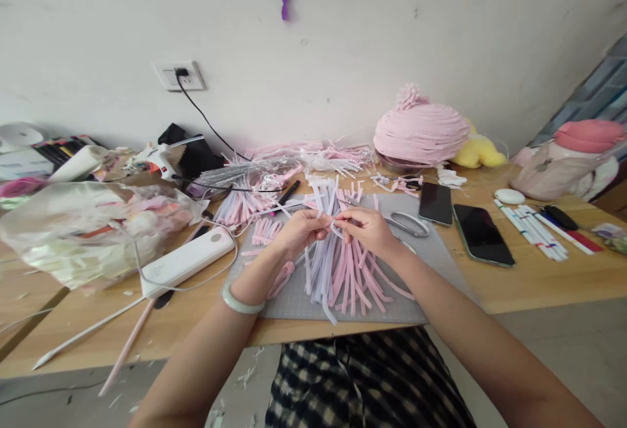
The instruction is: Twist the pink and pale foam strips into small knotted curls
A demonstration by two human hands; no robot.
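My left hand (304, 229) and my right hand (368, 230) meet over the grey cutting mat (431, 278). Both pinch a short, pale lavender pipe cleaner (336, 228) that looks bent between the fingertips; its exact shape is partly hidden. Beneath them, cut lavender pipe cleaners (319, 278) lie in a loose bunch, and pink pipe cleaners (355, 281) fan out beside them to the right. Just past my right hand, a pair of scissors (410, 224) lies on the mat, partly covered by that hand. Small folded pink pieces (267, 232) rest left of my left hand.
Two phones (482, 235) and several markers (531, 229) lie at the right. A pink fuzzy dome (421, 131) stands at the back. On the left are a white power bank (189, 261) with cables, a plastic bag (88, 232) and a glue gun (159, 159).
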